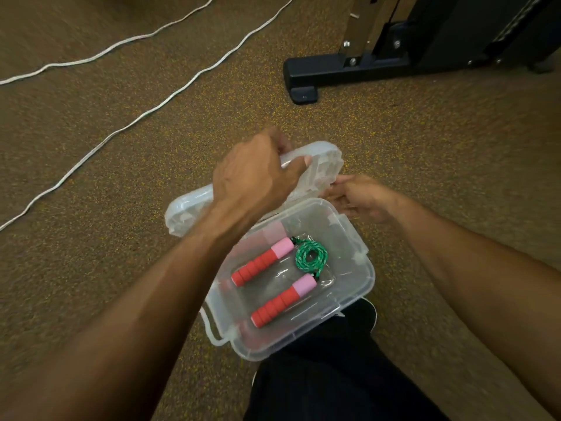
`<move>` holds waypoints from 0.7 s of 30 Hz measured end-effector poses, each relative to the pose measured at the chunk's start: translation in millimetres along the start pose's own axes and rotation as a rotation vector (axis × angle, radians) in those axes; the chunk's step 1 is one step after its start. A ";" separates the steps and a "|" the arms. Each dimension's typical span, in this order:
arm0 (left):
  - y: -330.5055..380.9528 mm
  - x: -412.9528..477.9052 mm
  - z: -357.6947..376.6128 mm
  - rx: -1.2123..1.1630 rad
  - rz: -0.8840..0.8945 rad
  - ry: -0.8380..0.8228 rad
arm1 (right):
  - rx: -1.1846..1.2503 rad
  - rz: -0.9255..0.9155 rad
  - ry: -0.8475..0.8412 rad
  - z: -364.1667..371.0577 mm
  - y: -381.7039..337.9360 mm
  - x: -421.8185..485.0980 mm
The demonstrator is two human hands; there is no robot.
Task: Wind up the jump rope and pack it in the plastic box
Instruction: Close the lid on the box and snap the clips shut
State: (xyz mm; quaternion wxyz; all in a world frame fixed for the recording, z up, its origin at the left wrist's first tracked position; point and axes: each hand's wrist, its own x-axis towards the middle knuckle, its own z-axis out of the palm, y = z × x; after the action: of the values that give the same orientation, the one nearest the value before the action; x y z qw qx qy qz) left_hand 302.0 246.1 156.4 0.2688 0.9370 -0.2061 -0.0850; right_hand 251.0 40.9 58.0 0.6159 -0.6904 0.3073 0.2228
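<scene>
- Gripping the clear lid (315, 165) of the plastic box (358, 287), my left hand (252, 174) had its fingers curled over the far edge and its thumb pressed on the near face, so the hand was closed on the lid.
- My right hand (361, 199) pinched the lid's right corner between thumb and fingertips, the other fingers loosely bent.
- I held the lid tilted up and away from me, hinged along the box's far side, leaving the box open.
- I saw the jump rope (311, 256) lying inside the box on its floor: 2 red handles with pink ends lay side by side, slanted, and the green cord sat coiled in a small ring between the pink ends.
- My box rested on the speckled brown floor (425, 141), its near corner against my dark trouser leg (328, 375).
- I noticed a white cable (145, 113) running in 2 lines across the floor to my left, well apart from the box.
- Beyond the box stood a black equipment base (328, 71).
</scene>
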 end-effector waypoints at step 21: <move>15.6 -142.1 106.9 0.369 0.393 -0.135 | -0.502 -0.184 0.204 8.0 35.4 -90.7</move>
State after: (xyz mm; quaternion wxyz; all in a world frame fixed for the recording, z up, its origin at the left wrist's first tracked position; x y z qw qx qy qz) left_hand 139.9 245.3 81.8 0.0904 0.9044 -0.4134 -0.0544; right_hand 162.2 60.5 93.9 0.4093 -0.8651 0.2390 0.1645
